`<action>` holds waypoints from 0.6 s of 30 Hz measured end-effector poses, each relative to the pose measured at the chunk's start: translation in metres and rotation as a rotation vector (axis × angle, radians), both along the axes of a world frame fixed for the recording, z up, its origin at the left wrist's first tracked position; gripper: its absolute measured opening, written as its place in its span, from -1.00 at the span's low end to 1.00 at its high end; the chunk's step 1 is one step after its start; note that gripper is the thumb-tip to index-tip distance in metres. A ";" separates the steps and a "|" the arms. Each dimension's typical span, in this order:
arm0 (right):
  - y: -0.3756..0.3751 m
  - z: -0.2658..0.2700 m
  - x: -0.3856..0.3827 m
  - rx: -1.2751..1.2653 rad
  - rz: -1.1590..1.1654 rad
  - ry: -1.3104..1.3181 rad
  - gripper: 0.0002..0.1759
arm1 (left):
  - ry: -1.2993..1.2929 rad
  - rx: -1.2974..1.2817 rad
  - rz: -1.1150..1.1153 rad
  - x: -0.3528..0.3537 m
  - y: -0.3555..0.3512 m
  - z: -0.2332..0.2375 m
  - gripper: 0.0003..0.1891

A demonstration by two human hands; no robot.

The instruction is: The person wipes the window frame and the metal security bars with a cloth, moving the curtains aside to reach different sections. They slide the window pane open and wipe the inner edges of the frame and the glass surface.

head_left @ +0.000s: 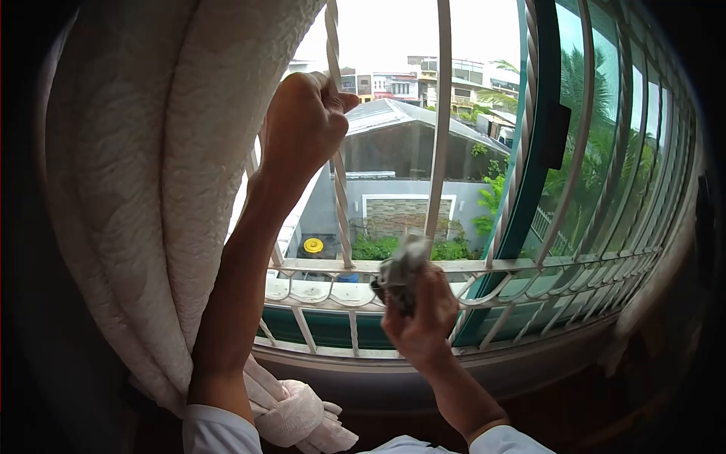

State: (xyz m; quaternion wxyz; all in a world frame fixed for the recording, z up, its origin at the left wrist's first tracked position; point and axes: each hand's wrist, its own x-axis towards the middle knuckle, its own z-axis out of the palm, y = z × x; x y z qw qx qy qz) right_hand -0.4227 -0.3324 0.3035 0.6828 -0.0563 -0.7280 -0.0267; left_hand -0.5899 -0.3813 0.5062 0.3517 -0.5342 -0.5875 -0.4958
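Note:
My left hand [306,117] is closed around a twisted white window bar [340,197], high up beside the curtain. Lower and to the right, my right hand [422,314] grips a crumpled grey cloth [403,272], slightly blurred. The cloth is at the lower end of a straight white bar [441,136], near the horizontal rail [476,265] of the grille. How far the cloth wraps round the bar is hard to make out.
A thick pale curtain [128,174] hangs at the left, with a knotted part [291,412] below. A green-framed sliding pane [535,129] stands behind the bars at the right. Outside are a grey-roofed building [408,144] and plants [378,248].

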 end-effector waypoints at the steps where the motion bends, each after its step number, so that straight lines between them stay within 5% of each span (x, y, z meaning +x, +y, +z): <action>1: 0.002 -0.003 -0.017 -0.012 0.060 -0.010 -0.46 | -0.004 -0.014 -0.026 0.000 -0.002 -0.001 -0.86; 3: 0.001 -0.001 -0.048 -0.052 0.041 -0.068 -0.45 | -0.111 -0.097 0.049 0.003 -0.019 0.010 -0.75; 7: 0.002 -0.022 -0.098 -0.080 -0.115 -0.163 -0.46 | 0.219 0.355 0.434 -0.055 -0.032 0.021 -0.72; 10: 0.006 0.002 -0.110 -0.048 -0.141 -0.013 -0.53 | 0.277 0.240 0.529 -0.074 -0.043 0.024 -0.72; 18: 0.009 0.228 -0.137 0.224 -0.664 0.223 -0.62 | 0.196 0.115 0.164 -0.094 -0.052 0.049 -0.63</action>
